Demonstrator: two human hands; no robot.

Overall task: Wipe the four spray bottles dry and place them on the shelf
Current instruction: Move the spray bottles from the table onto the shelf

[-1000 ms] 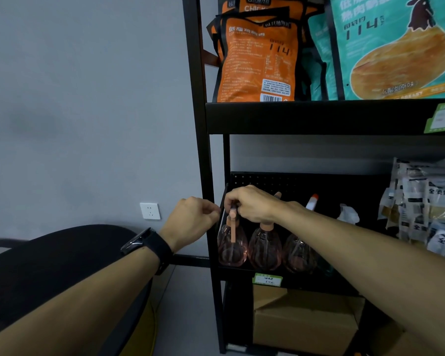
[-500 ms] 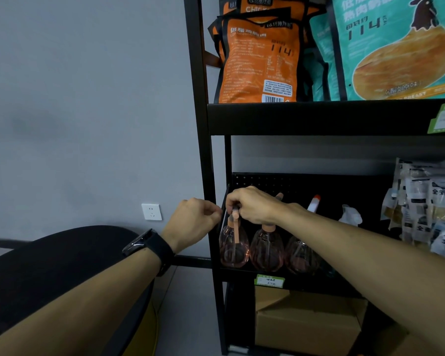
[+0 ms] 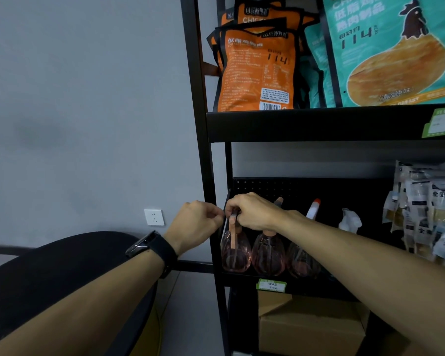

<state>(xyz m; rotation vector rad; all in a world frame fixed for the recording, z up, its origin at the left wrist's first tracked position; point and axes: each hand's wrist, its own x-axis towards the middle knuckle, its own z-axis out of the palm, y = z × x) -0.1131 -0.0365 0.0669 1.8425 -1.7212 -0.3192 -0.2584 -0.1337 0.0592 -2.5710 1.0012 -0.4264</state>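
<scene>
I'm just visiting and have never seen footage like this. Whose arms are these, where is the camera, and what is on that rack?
No machine here: a person wears a camera on the head, so you see their own arms from above. The right hand grips the top of the leftmost pink spray bottle on a black shelf. The left hand, curled, is beside the shelf post; whether it holds anything is unclear. Two more pink bottles stand alongside, then a white sprayer head. Orange snack bags sit on the shelf above.
</scene>
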